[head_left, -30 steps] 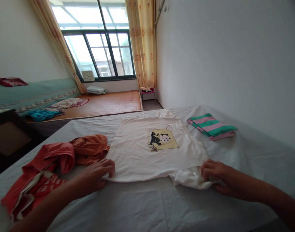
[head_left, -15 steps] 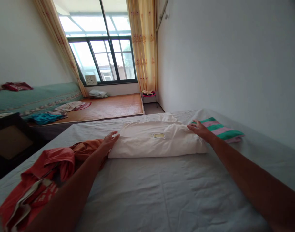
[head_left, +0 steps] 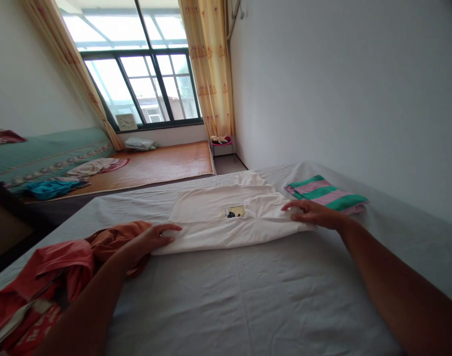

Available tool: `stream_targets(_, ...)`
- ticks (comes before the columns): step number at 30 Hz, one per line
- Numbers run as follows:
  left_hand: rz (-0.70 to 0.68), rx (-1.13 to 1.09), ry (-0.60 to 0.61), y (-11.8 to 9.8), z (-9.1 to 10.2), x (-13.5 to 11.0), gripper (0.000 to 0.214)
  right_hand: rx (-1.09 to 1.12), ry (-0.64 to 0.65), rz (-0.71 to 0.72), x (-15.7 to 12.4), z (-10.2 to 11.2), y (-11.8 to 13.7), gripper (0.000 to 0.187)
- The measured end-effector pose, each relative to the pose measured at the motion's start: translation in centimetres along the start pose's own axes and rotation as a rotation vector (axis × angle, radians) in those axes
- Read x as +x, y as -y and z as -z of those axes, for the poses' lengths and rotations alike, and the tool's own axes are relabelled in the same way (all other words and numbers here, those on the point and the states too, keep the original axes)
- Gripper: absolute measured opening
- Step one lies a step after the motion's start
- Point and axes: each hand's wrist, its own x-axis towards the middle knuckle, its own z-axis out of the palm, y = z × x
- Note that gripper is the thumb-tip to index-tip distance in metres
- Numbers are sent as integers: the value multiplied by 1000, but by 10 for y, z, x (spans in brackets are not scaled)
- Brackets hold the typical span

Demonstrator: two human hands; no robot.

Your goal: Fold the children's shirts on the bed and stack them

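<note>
A white T-shirt [head_left: 211, 235] with a small yellowish and black print lies partly folded on the bed, its near part turned over in a long flap. At the flap's left end, my left hand [head_left: 161, 237] has thumb and forefinger curled around the cloth. My right hand [head_left: 313, 213] grips the right end of the same flap between thumb and fingers. A green and pink striped folded cloth [head_left: 326, 193] lies just beyond my right hand. Crumpled orange and red clothes [head_left: 63, 262] lie beside and under my left forearm.
A grey sheet [head_left: 196, 306] covers the bed under the shirt. White wall [head_left: 340, 89] borders it on the right. Beyond stands a second bed with a brown mat [head_left: 166, 165], holding clothes and a pillow. A small stool [head_left: 222, 143] stands by the curtain [head_left: 207, 64].
Both hands have closed on the flap's ends, the left moving left and nearer to me. The flap has shifted, uncovering more of the print. The camera view has turned slightly right.
</note>
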Motion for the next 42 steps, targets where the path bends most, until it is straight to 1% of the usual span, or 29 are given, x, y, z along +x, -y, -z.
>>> stream_targets(1,-1,36,45,1,1,0,42,13,87,-9,-3,3,-1,50)
stream_targets(3,8,116,145,4,4,2,44,71,268,-39,-8,9,-5,45)
stream_targets(5,20,191,209,8,6,3,46,127,350,-120,-10,11,-13,45)
stream_targets(6,22,218,222,10,7,3,45,144,364,-181,-10,12,-17,45)
stream_targets(7,20,238,229,12,8,3,44,150,348,-244,-9,12,-21,45)
stream_targets(8,16,254,235,14,10,3,43,140,294,-299,-6,11,-25,44)
stream_targets(9,14,273,231,17,12,3,41,114,198,-336,-3,9,-29,43)
stream_targets(10,19,303,205,19,14,3,40,73,67,-349,2,8,-33,41)
stream_targets(11,28,345,146,20,15,5,39,27,-78,-336,8,5,-36,40)
stream_targets(12,34,396,55,19,15,7,39,-15,-205,-301,15,2,-38,39)
stream_targets(13,31,445,-50,15,14,11,40,-46,-296,-258,22,-2,-39,37)
stream_targets(14,14,480,-148,10,11,16,42,-67,-348,-222,29,-7,-40,36)
stream_targets(15,-14,491,-212,1,5,22,44,-78,-372,-201,37,-11,-40,34)
stream_targets(16,-51,476,-232,-9,-2,29,45,-86,-383,-197,43,-16,-40,33)
stream_targets(17,-87,437,-204,-21,-12,38,46,-88,-389,-205,49,-21,-39,33)
stream_targets(19,-152,319,-110,-48,-38,57,45,-74,-382,-218,56,-28,-38,33)
stream_targets(21,-200,226,-51,-72,-67,78,44,-3,-363,-169,59,-32,-37,30)
stream_targets(23,-201,160,-29,-91,-95,101,41,123,-368,-82,57,-33,-37,27)
stream_targets(26,-152,42,-17,-109,-132,136,33,333,-375,11,53,-33,-36,26)
stream_targets(29,-41,-11,-100,-119,-157,166,32,502,-320,28,50,-35,-37,27)
stream_targets(32,13,-50,-161,-124,-168,186,43,580,-300,-22,52,-37,-39,31)
stream_targets(34,11,-95,-177,-128,-168,193,46,575,-322,-29,54,-37,-41,33)
stream_targets(36,-21,-140,-198,-131,-164,193,47,586,-345,-7,54,-36,-42,32)
stream_targets(37,-51,-160,-210,-133,-162,192,47,613,-354,6,54,-36,-43,32)
stream_targets(39,-154,-195,-226,-133,-158,184,46,683,-364,27,51,-33,-46,30)
stream_targets(40,-224,-203,-219,-131,-158,178,44,699,-362,38,50,-32,-48,27)
stream_targets(42,-383,-175,-167,-126,-159,165,38,647,-321,62,46,-30,-54,18)
